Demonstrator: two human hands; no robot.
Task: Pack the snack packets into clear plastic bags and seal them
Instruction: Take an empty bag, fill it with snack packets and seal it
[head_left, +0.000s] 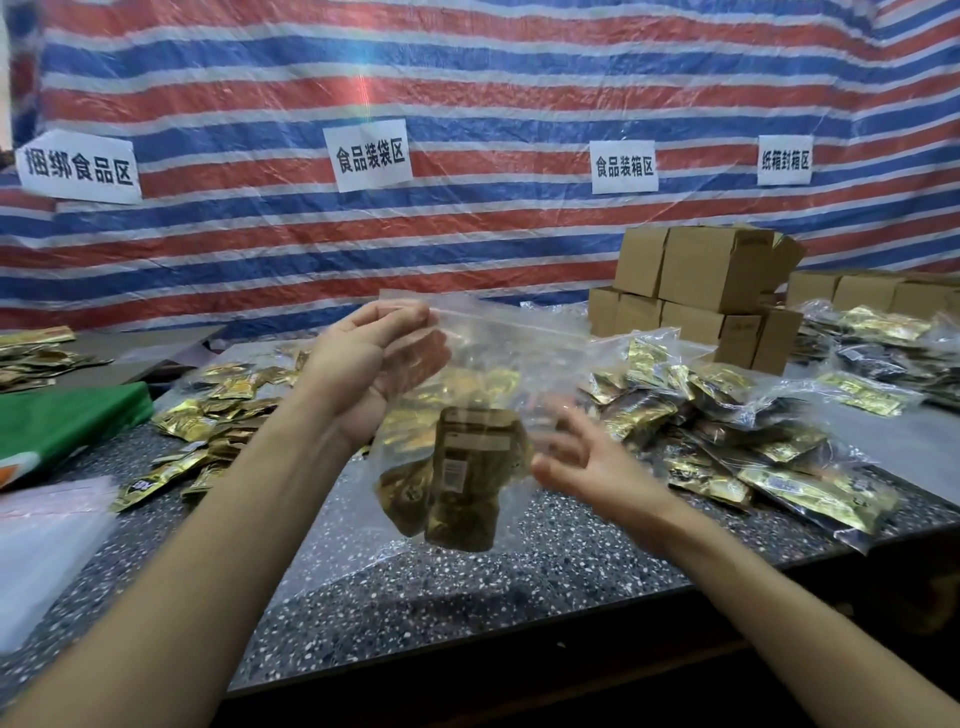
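Observation:
A clear plastic zip bag hangs in the air above the speckled table. My left hand pinches its top left corner between thumb and fingers. Several gold snack packets lie bunched in the bag's bottom. My right hand hovers beside the bag's lower right with its fingers spread and blurred, holding nothing. Loose gold packets are heaped on the table to the left.
Filled clear bags of packets pile up on the right. Cardboard boxes are stacked at the back right. A stack of flat clear bags and a green item lie at the left. A striped tarp with paper signs hangs behind.

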